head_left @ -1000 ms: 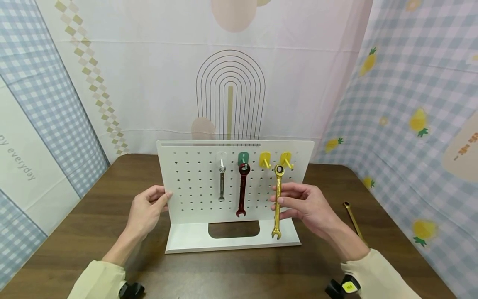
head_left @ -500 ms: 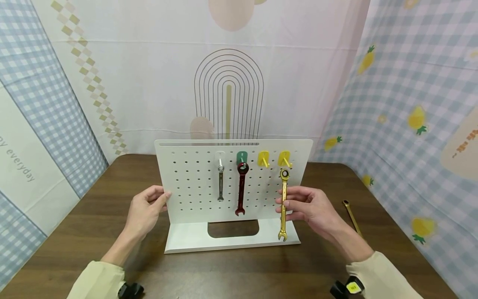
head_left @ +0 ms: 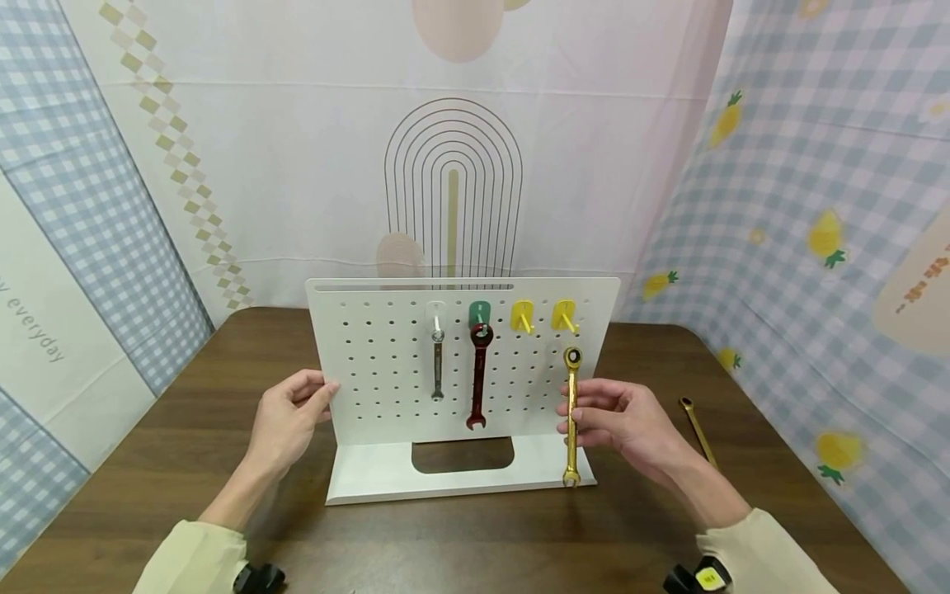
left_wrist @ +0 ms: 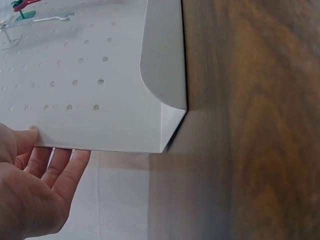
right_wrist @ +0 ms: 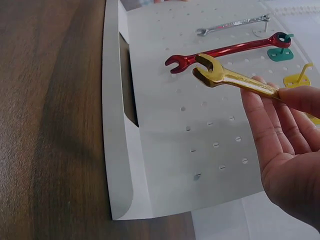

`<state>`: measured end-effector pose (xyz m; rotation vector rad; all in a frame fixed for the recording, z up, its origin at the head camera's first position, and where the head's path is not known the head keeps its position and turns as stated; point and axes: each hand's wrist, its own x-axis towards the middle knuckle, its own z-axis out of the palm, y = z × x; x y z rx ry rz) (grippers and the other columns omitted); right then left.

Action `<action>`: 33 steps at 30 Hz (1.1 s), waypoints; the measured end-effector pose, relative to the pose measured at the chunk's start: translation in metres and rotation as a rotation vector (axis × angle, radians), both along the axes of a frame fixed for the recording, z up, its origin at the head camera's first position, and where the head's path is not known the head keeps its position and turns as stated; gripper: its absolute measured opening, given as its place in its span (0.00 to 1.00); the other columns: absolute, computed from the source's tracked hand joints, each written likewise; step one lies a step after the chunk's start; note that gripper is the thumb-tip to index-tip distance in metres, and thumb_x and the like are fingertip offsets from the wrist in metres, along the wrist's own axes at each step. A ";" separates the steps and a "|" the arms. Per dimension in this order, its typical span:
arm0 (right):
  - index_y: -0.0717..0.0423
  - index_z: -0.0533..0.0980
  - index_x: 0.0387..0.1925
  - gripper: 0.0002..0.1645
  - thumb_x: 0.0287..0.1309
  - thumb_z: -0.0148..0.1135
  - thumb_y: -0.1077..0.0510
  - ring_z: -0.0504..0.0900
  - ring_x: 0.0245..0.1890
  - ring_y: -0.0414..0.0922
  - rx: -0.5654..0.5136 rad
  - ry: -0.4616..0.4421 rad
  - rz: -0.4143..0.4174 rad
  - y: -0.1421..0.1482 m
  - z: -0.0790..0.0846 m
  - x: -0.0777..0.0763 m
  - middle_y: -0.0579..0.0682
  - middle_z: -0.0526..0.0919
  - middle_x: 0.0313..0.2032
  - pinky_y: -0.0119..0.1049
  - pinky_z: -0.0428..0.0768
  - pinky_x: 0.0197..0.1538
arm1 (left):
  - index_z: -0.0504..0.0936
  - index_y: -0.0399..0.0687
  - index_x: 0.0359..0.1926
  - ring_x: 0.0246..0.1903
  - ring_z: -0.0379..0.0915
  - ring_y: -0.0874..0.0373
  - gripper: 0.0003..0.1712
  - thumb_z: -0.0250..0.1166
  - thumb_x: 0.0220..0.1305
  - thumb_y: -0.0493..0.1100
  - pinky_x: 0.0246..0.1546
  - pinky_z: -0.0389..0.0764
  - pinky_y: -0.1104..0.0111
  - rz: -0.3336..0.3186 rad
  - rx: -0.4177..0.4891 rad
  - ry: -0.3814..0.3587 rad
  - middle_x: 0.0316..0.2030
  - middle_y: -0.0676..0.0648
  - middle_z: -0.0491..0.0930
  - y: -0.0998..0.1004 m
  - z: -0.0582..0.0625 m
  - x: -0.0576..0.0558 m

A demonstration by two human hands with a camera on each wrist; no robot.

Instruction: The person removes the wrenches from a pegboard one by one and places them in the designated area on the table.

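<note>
My right hand point(head_left: 623, 419) pinches a gold combination wrench point(head_left: 572, 417) upright between thumb and fingers, ring end up, in front of the right part of a white pegboard stand point(head_left: 393, 396). The ring end sits below the right yellow hook point(head_left: 566, 315), apart from it. In the right wrist view the wrench's open end point(right_wrist: 210, 71) points away from the palm. My left hand point(head_left: 288, 417) grips the board's left edge, thumb in front and fingers behind. A silver wrench point(head_left: 438, 367) hangs on a white hook, a red wrench point(head_left: 479, 379) on a green hook point(head_left: 479, 313).
Another yellow hook point(head_left: 523, 316), bare, is left of the right one. A second gold wrench point(head_left: 698, 429) lies on the brown wooden table point(head_left: 460, 544), right of my right hand. Patterned cloth point(head_left: 319, 148) hangs behind and at both sides.
The right hand has moved the gold wrench rightward and a little down, away from the yellow hooks. The left hand has kept its grip on the board's edge.
</note>
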<state>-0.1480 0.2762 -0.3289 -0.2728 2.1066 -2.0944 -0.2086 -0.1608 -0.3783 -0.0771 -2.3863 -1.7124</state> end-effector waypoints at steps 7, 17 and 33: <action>0.67 0.80 0.56 0.17 0.68 0.68 0.69 0.93 0.41 0.46 0.005 -0.011 0.020 0.009 -0.004 0.001 0.52 0.92 0.44 0.43 0.92 0.47 | 0.83 0.33 0.53 0.34 0.80 0.72 0.14 0.67 0.75 0.40 0.37 0.88 0.77 0.004 -0.018 -0.006 0.42 0.45 0.89 0.000 0.000 0.000; 0.59 0.83 0.53 0.15 0.67 0.67 0.70 0.92 0.40 0.46 0.026 0.002 0.003 0.027 -0.016 0.003 0.50 0.92 0.42 0.45 0.92 0.47 | 0.84 0.33 0.52 0.34 0.80 0.71 0.14 0.68 0.75 0.40 0.37 0.88 0.75 0.001 -0.022 0.003 0.41 0.44 0.88 0.002 0.001 0.001; 0.49 0.84 0.54 0.17 0.70 0.64 0.70 0.93 0.43 0.47 0.042 0.011 0.006 0.052 -0.030 0.007 0.48 0.92 0.44 0.41 0.93 0.45 | 0.84 0.33 0.50 0.34 0.80 0.69 0.12 0.67 0.76 0.40 0.39 0.90 0.72 0.023 -0.035 0.015 0.39 0.45 0.88 0.003 0.001 0.002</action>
